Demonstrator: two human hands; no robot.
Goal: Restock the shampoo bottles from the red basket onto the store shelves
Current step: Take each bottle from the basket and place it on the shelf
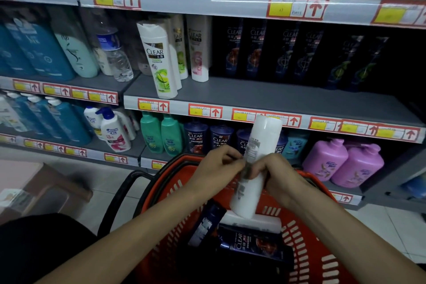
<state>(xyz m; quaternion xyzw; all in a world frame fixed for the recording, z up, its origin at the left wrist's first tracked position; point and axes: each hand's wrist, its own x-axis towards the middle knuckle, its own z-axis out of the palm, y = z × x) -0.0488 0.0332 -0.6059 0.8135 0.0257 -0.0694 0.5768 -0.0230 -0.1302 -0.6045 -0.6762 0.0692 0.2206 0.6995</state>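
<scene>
both sets of fingers (pixel 232 163) are closed around the middle of a white shampoo bottle (pixel 255 168), the left hand (pixel 216 168) on its left side and the right hand (pixel 276 175) on its right. the bottle stands nearly upright, tilted a little to the right, its back label toward the camera, and it is lifted above the red basket (pixel 306 233). under it in the basket lie another white bottle (pixel 253 221) on its side and dark blue clear bottles (pixel 251 242).

the step in hand looks like the transfer itself: one bottle is out of the basket and not yet on a shelf. the likely home is the middle shelf (pixel 265 99), where white clear bottles (pixel 159 57) stand at the left and the front of the grey board beside them is bare. the next move calls for turning the bottle so its front label faces out, then raising it up and left to stand it upright beside its matching row without knocking the front bottle.
</scene>
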